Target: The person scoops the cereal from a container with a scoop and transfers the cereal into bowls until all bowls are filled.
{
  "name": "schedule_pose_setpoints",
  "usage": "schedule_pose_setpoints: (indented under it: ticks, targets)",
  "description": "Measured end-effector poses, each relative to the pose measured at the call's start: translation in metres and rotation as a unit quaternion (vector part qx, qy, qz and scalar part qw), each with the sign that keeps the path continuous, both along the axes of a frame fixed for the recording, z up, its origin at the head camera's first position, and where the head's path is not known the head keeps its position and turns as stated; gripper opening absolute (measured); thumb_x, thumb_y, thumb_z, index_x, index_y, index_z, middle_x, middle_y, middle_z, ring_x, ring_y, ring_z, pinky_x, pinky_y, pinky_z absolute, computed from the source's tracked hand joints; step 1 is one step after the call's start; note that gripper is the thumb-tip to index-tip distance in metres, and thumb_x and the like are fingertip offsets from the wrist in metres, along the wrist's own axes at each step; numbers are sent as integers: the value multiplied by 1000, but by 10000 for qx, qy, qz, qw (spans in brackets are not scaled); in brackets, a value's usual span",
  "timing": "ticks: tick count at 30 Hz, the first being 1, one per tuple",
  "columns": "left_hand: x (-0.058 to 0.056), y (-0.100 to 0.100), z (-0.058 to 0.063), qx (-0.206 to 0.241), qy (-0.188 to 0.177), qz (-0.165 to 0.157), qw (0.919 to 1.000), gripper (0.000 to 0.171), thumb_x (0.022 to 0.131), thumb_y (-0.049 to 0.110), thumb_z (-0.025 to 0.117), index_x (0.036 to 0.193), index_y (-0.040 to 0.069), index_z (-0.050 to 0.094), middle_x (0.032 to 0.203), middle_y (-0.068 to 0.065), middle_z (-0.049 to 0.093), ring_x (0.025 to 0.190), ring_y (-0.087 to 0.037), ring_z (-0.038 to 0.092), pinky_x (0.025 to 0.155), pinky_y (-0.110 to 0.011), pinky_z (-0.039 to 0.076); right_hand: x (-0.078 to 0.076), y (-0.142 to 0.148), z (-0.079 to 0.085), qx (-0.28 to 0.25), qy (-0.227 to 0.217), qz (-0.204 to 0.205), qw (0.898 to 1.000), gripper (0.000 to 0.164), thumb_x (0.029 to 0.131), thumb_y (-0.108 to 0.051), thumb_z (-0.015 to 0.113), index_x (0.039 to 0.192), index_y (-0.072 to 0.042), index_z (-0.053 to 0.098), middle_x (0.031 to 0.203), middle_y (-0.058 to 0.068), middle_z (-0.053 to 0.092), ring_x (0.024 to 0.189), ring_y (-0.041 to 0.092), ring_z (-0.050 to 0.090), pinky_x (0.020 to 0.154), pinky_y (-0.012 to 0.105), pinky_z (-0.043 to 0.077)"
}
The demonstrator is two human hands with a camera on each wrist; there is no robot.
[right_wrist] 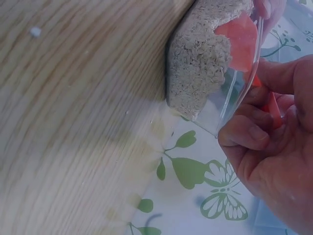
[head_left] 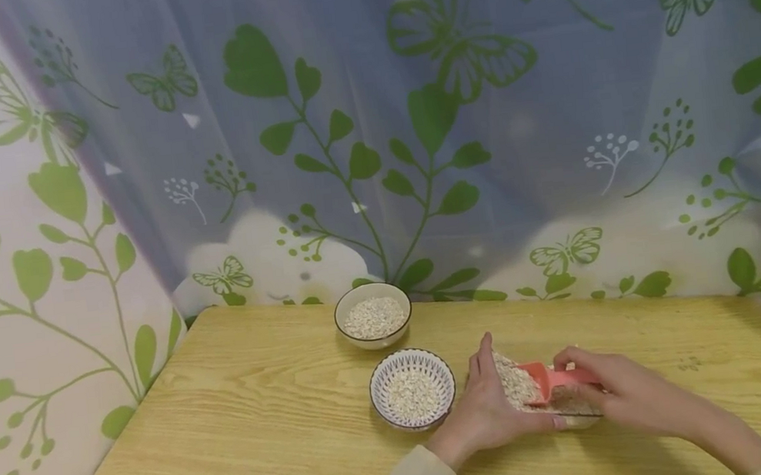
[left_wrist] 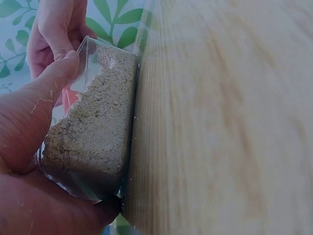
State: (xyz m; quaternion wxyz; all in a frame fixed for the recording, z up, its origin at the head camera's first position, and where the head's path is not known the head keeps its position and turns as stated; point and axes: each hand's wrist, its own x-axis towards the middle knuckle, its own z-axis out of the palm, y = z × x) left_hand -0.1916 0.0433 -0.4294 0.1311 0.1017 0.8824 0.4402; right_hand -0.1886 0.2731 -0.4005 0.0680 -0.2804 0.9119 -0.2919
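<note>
In the head view the right hand (head_left: 629, 389) grasps the handle of the red scoop (head_left: 541, 383), whose blade sits in the oats (head_left: 516, 384) inside the clear container (head_left: 581, 421) on the table (head_left: 269, 435), beside the patterned bowl (head_left: 388, 376); a hasty lift could shed flakes. The left wrist view adds, through the container's see-through side, oats banked high near the left hand (left_wrist: 29, 142), which grips the container, so a hard push that way could spill them. Only the right wrist view plainly shows the curled fingers (right_wrist: 244, 132) beside the rim, where a knuckle could catch, and a white speck (right_wrist: 34, 32) on the table.
</note>
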Motion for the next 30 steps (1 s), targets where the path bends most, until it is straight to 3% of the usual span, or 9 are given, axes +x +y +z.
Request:
schedule_pose_setpoints:
  ticks: [4,7,11,16,30]
  targets:
    - [0,0,0,37,-14,0,10000,139,64,61,92,165,31,1,162,-7,32,143,-31,47,108,-49,51,2,-2,1,82,151,-63,9998,21,101,-14,62,121,-19,59,100,-5,68,74,-3,50,63,21,41]
    - [0,0,0,76,-49,-14,10000,138,65,61,92,165,32,1,162,-6,32,143,-31,46,107,-50,51,3,-1,0,51,11,-149,9999,19,102,-18,61,122,-19,60,102,-5,70,74,-2,50,63,21,41]
    - [1,0,0,115,-113,-11,9999,138,65,60,92,165,33,1,162,-6,32,142,-32,47,106,-50,52,4,3,-3,-152,-232,-252,9993,20,105,-24,59,123,-17,59,108,-2,71,81,-2,55,66,21,44]
    - [0,-1,0,103,-107,-10,9999,138,65,61,91,165,33,1,162,-7,31,142,-33,47,106,-51,52,4,8,-8,-400,-281,-289,9984,19,106,-20,57,124,-16,59,114,1,71,88,-1,57,69,21,47]
    - [0,-3,0,119,-69,-76,9999,138,66,62,91,165,33,-1,165,-7,29,144,-32,45,107,-50,51,5,19,-9,-1007,-573,-322,9927,21,107,-21,54,125,-11,56,110,5,71,90,0,62,67,23,47]
